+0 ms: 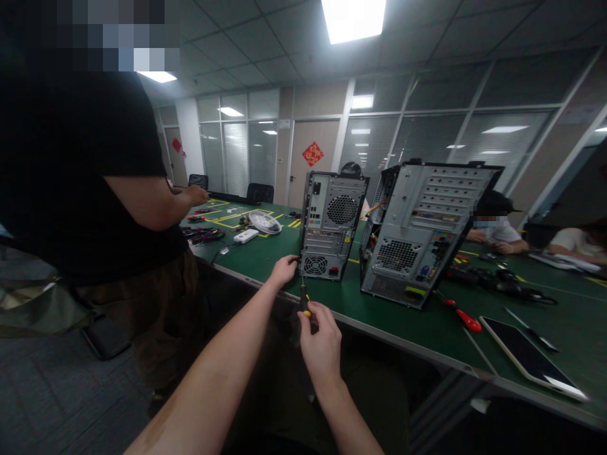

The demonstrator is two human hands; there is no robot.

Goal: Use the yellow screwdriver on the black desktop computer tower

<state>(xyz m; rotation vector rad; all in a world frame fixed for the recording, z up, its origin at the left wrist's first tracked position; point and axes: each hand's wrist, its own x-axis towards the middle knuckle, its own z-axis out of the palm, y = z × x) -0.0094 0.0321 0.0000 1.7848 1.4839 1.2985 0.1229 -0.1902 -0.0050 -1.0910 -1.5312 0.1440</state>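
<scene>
My right hand (320, 341) is closed around the black and yellow handle of a screwdriver (305, 299). Its shaft points up to the lower left corner of a small computer case (327, 243), which stands upright with its back panel towards me. At that same corner is my left hand (284, 272), its fingers bent in against the case's edge near the screwdriver tip. Whether they pinch anything there is too small to make out. Right of this case stands a larger computer case (408, 246), tilted in view, with its left side open and wires showing inside.
On the green table (265, 265) lie a white basket (264, 222), a white power strip (246, 236), cables (203, 235), a red-handled screwdriver (468, 319), a tablet (526, 354) and black cords (502, 283). A person (80, 170) stands close on the left; others sit at right.
</scene>
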